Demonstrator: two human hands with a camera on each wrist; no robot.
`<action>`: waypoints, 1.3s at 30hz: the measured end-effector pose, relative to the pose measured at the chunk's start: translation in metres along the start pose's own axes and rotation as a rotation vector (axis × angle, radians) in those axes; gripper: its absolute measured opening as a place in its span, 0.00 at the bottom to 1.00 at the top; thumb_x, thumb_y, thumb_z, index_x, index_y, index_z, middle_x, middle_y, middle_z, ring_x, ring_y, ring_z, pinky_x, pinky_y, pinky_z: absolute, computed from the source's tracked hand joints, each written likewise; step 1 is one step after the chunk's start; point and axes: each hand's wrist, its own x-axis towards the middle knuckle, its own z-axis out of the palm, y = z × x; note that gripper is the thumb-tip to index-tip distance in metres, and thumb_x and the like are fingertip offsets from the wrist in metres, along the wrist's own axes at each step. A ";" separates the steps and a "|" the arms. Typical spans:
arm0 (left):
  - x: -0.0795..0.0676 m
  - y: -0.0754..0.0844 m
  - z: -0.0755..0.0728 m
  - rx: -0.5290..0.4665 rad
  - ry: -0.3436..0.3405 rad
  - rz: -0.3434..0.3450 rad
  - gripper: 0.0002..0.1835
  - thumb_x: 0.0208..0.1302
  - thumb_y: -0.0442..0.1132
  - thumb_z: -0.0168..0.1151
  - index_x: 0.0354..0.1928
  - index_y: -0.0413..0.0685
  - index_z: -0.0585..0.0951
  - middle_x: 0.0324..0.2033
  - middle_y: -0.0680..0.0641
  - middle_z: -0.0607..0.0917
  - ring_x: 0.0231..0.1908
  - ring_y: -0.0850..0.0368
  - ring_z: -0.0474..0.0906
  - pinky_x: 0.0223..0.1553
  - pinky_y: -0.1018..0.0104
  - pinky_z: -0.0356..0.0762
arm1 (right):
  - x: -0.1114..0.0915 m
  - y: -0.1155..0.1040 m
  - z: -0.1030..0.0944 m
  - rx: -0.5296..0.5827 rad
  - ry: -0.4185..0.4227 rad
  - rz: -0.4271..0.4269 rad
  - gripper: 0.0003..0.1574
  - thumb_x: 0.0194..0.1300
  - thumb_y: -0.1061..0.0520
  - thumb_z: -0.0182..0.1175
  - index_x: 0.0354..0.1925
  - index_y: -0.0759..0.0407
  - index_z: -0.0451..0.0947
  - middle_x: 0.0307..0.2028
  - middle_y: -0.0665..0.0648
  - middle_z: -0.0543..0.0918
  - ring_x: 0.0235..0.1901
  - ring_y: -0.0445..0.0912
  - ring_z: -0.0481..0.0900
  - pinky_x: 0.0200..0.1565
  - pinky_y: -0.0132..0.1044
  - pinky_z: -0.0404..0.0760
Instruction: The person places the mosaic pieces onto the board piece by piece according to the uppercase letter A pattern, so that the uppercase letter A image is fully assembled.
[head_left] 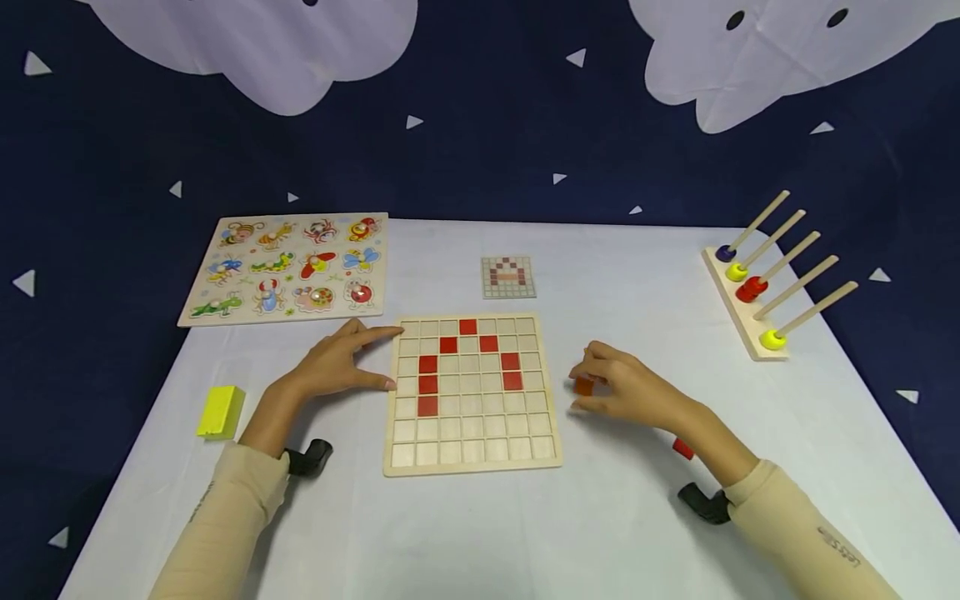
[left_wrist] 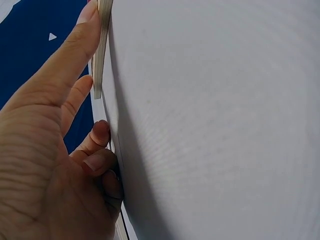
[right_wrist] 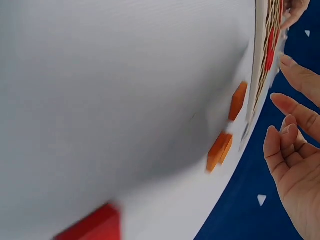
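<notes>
My left hand [head_left: 330, 363] is at the left side of a wooden grid board [head_left: 472, 471], thumb and index finger spread, their tips right at its edge. The left wrist view shows the thumb against the side of the board [left_wrist: 98, 87], the other fingers curled loosely. Red square tiles [head_left: 427, 384] sit in several cells, forming an arch shape. Right of the board, my right hand [head_left: 633, 390] hovers over orange tiles [head_left: 583, 386], thumb and fingertips apart. In the right wrist view the orange tiles [right_wrist: 238, 101] lie on the table, outside the fingers.
A small pattern card [head_left: 508, 277] lies behind the board. An insect puzzle [head_left: 251, 242] is at the back left, a yellow block [head_left: 221, 412] at the left. At the right stands a peg counter [head_left: 750, 333] with coloured beads. One red block [head_left: 683, 448] lies under the right forearm.
</notes>
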 end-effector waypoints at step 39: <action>0.001 0.000 0.000 -0.005 -0.006 -0.016 0.50 0.44 0.61 0.78 0.72 0.63 0.70 0.39 0.47 0.69 0.36 0.54 0.63 0.38 0.61 0.63 | -0.118 0.048 -0.027 -0.109 0.026 0.243 0.21 0.44 0.47 0.80 0.33 0.51 0.82 0.33 0.45 0.73 0.31 0.35 0.67 0.33 0.30 0.69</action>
